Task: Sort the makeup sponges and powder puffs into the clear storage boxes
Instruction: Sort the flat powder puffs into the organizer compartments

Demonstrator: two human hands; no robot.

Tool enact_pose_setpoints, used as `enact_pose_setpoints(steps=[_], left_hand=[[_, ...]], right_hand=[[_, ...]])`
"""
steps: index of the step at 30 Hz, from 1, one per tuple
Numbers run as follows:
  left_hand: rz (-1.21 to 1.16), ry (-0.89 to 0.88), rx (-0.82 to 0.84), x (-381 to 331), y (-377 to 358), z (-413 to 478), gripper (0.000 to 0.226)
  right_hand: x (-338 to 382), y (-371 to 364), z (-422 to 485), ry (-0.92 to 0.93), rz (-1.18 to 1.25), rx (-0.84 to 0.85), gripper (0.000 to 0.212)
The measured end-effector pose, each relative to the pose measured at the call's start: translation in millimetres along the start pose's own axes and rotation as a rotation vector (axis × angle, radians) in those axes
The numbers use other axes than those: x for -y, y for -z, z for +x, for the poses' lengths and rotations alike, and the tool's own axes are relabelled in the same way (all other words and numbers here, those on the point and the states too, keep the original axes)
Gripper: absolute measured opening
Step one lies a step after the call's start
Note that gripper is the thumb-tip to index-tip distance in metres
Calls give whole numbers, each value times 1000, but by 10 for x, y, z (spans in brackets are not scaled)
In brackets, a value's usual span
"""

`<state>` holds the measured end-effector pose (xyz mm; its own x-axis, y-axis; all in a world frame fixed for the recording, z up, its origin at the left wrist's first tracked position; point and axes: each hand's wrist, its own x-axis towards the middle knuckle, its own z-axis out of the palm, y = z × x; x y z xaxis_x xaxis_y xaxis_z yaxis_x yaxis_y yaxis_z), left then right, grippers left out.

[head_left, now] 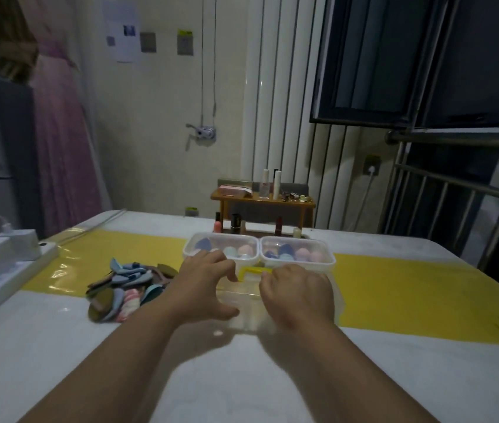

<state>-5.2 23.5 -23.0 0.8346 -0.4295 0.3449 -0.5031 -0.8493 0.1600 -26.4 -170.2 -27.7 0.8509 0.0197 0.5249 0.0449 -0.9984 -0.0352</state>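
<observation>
Both hands are on the near clear box [246, 290], left hand [202, 285] and right hand [298, 293] curled over its lid by the yellow latch [254, 270], powder puffs [126, 285] heaped just left, and a hard tug could jolt the two sponge boxes [298, 243] close behind.

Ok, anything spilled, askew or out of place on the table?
Only the powder puffs: a loose overlapping heap on the table, outside any box. The two sponge boxes sit squarely side by side.
</observation>
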Motion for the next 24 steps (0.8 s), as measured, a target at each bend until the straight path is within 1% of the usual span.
enact_pose_setpoints(steps=[1, 2, 4, 6, 8, 11, 13, 14, 16, 17, 18, 22, 24], left_hand=[[-5, -2, -4, 21, -2, -5, 44], [-9, -4, -11, 37, -11, -8, 44], [-28, -8, -38, 50, -42, -14, 44], [-35, -31, -79, 57, -59, -33, 44], [-16, -61, -136, 74, -94, -42, 44], [-21, -78, -205, 101, -130, -58, 45], [-45, -76, -229, 121, -135, -73, 44], [-55, -79, -232, 134, -137, -83, 43], [-54, -84, -225, 149, -132, -91, 43], [-48, -82, -217, 153, -129, -92, 43], [-43, -82, -212, 153, -129, -91, 44], [-39, -78, -228, 147, -133, -116, 49], [-55, -76, -236, 136, -132, -135, 55]], right_hand=[[-4, 18, 12, 20, -12, -2, 77], [-14, 21, 21, 34, -21, -13, 79], [-34, 3, 2, 43, -25, -37, 67], [-60, -35, -37, 50, 11, -127, 56], [-94, -77, -49, 84, 65, -190, 52], [-198, -93, -34, 182, 138, -199, 50], [-286, -48, -32, 260, 185, -150, 54], [-316, -10, -33, 296, 188, -75, 58], [-404, 74, -26, 334, 170, 125, 68], [-451, 97, -20, 336, 155, 199, 72], [-494, 104, -16, 330, 138, 236, 76], [-564, 87, -21, 309, 163, 211, 75], [-577, 54, -19, 321, 182, 180, 73]])
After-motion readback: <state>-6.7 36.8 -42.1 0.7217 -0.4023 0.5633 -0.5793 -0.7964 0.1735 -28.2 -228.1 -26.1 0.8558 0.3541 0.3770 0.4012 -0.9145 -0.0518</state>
